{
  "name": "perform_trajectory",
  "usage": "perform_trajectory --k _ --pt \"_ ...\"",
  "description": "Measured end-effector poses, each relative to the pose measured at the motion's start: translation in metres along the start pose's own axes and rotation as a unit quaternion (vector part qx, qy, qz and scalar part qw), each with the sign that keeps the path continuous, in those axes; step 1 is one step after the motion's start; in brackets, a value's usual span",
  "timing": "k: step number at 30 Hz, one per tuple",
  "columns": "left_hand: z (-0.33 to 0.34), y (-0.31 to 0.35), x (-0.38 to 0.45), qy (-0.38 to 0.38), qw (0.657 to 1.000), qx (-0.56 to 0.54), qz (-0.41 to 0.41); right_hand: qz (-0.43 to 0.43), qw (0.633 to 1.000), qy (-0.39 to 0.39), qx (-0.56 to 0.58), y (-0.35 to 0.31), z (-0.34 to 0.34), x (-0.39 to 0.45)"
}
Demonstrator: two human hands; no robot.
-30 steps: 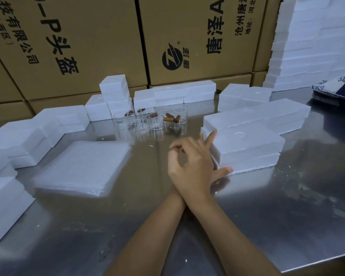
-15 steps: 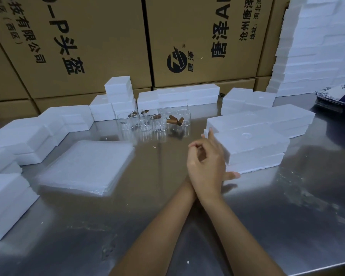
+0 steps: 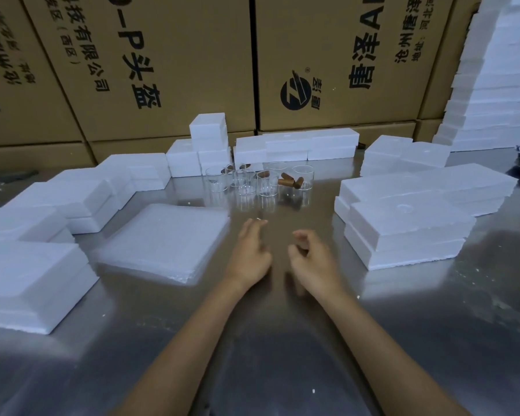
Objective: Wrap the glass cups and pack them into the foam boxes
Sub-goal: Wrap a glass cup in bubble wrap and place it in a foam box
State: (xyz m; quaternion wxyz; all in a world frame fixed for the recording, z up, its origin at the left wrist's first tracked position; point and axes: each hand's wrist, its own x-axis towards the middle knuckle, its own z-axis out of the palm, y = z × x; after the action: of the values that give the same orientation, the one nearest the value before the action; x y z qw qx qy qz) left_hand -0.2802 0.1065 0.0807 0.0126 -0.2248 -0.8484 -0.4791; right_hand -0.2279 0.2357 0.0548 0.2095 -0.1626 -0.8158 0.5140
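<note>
Unclasped since a second ago, my left hand (image 3: 248, 253) lies with fingers straight, my right hand (image 3: 312, 259) loosely curled, both empty; glass cups (image 3: 258, 183) stand unwrapped beyond them, wrap sheets (image 3: 162, 238) and foam boxes (image 3: 403, 232) untouched, so I judge nothing packed yet

Bare tabotop is not the word here: bare tabletop (image 3: 282, 340) runs from the near edge to the glass cups (image 3: 260, 183); foam boxes (image 3: 403, 232) wall the right, wrapping sheets (image 3: 165, 238) and seemingly more foam the left.
</note>
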Motion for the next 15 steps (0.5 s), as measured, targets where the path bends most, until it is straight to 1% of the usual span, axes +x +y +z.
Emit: perform_trajectory --k 2,4,5,8,10,12,13,15 --pt "-0.007 -0.002 0.006 0.044 0.996 -0.026 -0.076 0.021 1.000 0.005 -0.004 0.000 0.005 0.016" --pt "-0.011 -0.003 0.011 0.096 0.987 -0.049 -0.119 0.046 0.998 0.031 0.010 -0.004 0.007 0.038" --pt "-0.011 -0.004 0.012 0.107 0.985 -0.057 -0.122 0.057 0.997 0.043 0.013 -0.006 0.008 0.050" --pt "-0.010 -0.005 0.013 0.100 0.988 -0.056 -0.107 0.074 0.992 0.099 0.008 -0.008 0.014 0.084" --pt "-0.012 -0.009 0.016 0.090 0.987 -0.079 -0.103 0.070 0.986 0.150 0.004 -0.008 0.019 0.103" --pt "-0.017 -0.015 0.023 0.079 0.983 -0.115 -0.117 0.061 0.982 0.179 -0.016 -0.006 0.025 0.122" --pt "-0.018 -0.019 0.026 0.079 0.980 -0.138 -0.122 0.048 0.983 0.173 -0.034 -0.005 0.027 0.132" --pt "-0.019 -0.027 0.031 0.086 0.976 -0.158 -0.122 0.016 0.989 0.128 -0.069 -0.002 0.030 0.150"
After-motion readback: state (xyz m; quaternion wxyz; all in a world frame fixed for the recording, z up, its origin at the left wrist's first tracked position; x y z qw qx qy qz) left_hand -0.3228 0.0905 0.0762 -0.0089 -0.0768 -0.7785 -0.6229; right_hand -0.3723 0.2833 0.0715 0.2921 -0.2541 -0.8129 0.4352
